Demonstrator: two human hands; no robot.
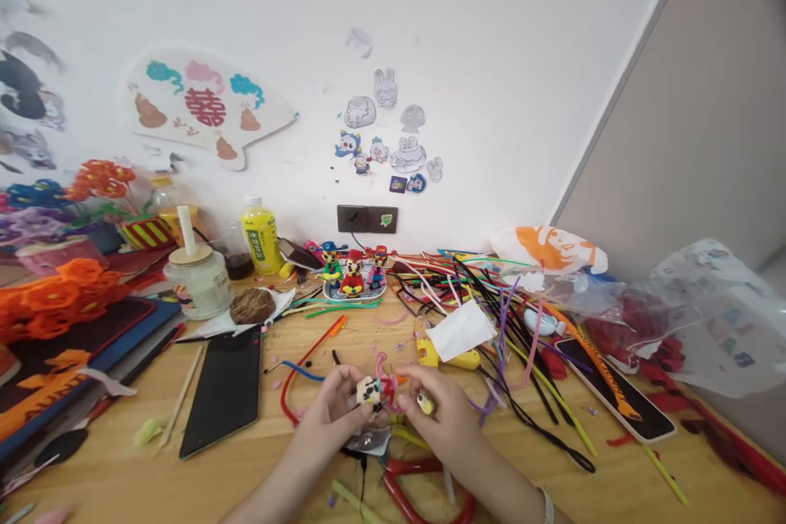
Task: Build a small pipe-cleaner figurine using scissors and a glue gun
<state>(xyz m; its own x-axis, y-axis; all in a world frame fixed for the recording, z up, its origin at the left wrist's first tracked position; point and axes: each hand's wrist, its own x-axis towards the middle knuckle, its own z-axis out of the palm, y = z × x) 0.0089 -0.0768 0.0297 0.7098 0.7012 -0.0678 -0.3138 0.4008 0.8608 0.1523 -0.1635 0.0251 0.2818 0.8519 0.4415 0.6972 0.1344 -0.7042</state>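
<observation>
My left hand pinches a small doll with a cream, black-spotted head, just above the table's near middle. The doll's pink and red body points to the right. Close against that body are the fingertips of my right hand. A small yellow-and-cream piece with a dark spot sits within the curled fingers of this hand. Below the hands lie scissors with red handles and a small silvery packet, partly hidden.
Three similar dolls stand on a small tray at the back. Pipe cleaners spread rightward, around a yellow glue gun and white paper. A dark tablet-like slab lies left; a phone lies right. Bottle and jar stand back left.
</observation>
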